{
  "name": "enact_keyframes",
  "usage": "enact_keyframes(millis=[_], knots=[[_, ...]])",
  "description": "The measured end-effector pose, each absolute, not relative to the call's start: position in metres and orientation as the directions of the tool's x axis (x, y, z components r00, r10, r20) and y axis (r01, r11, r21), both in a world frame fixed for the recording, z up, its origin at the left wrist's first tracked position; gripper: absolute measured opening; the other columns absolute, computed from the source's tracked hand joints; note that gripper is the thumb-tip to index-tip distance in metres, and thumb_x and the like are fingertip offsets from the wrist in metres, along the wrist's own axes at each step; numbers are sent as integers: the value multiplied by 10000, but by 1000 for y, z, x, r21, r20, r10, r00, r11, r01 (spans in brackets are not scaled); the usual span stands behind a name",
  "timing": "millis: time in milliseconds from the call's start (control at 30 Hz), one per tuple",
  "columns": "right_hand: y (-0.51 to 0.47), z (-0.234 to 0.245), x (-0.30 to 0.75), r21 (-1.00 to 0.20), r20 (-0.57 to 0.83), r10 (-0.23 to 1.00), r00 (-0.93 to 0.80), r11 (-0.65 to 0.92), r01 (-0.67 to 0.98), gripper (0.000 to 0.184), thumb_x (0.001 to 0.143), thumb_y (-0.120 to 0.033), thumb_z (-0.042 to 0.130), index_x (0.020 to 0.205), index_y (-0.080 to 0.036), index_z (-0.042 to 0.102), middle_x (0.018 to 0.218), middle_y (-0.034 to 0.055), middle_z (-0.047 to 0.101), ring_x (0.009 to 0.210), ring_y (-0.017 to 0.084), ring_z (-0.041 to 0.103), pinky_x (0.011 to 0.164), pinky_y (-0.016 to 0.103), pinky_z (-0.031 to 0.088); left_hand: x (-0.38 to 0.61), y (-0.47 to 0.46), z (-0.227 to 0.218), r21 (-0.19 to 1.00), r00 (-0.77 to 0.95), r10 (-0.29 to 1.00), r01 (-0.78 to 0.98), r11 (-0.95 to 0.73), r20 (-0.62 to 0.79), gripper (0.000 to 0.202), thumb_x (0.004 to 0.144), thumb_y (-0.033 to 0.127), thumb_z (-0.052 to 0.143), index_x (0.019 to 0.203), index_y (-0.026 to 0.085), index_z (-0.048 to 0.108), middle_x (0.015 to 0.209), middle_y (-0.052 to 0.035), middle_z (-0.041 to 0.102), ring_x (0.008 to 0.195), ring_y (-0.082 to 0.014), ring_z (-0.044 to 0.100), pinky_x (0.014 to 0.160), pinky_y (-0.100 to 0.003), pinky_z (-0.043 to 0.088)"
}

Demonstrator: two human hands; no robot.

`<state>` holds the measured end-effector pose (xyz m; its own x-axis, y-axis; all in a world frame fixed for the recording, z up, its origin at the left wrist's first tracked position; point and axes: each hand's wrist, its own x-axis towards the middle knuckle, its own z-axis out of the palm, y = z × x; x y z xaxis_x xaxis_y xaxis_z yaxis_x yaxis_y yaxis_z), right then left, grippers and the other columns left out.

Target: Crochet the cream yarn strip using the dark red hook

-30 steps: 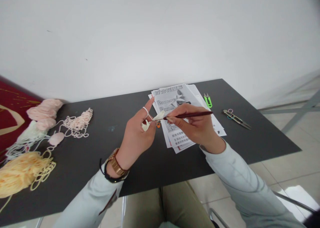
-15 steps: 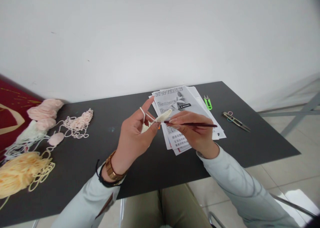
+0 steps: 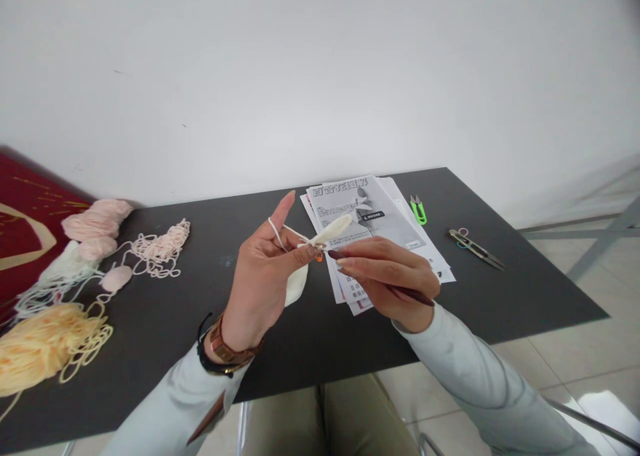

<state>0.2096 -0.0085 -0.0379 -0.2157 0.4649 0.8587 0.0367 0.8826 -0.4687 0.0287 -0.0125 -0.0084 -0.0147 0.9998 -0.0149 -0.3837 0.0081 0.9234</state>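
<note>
Between thumb and fingers, my left hand (image 3: 265, 269) pinches a cream crochet piece (image 3: 336, 229), its raised index finger looped with white yarn (image 3: 295, 233). One petal-like part of the piece points up to the right; another pale part (image 3: 296, 286) hangs below the hand. My right hand (image 3: 393, 273) is closed around a dark brown crochet hook (image 3: 410, 296), whose tip meets the work at my left fingertips. Whether a loop sits on the hook is too small to tell. A small orange item (image 3: 319, 257) shows just under the work.
Printed pattern sheets (image 3: 345, 203) lie behind my hands on the dark table (image 3: 240, 223). Green thread snips (image 3: 418, 211) and metal snips (image 3: 476, 248) are to the right. Pink yarn (image 3: 97, 221), a tangled strand (image 3: 163, 246) and yellow yarn (image 3: 45, 349) lie left, beside a red bag (image 3: 30, 236).
The hook's handle has tilted down to the right as my right hand turned. My left hand has shifted slightly down, and the pale part below it shows more.
</note>
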Motion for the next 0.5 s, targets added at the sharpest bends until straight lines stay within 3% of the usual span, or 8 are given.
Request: enact_keyframes(millis=[133,300,500], knots=[[-9,-35,215,-401,840,419,-345,907,126,270,947,-108,542,1160,-187,689,1102,117,688,995,217,677,829,361,595,32,-14,-8,909,-3,999,-413,48,-54,841,646,101,823,1404,242,488,620,49,655,589,-76,588,618,-175,477],[-6,-33,217,-176,862,264,-432,956,233,250,1015,-201,458,1107,-155,685,1058,137,695,1027,216,669,854,358,609,33,-15,-9,908,10,998,-414,57,-58,834,627,107,834,1389,196,505,635,39,669,600,-78,600,640,-177,488],[-11,-29,212,154,846,94,-526,900,408,121,885,-102,658,988,-130,715,968,112,712,944,220,689,901,343,615,33,-18,-9,958,-105,991,-268,-104,78,805,653,106,805,1388,251,512,649,66,640,634,-69,571,637,-157,486]])
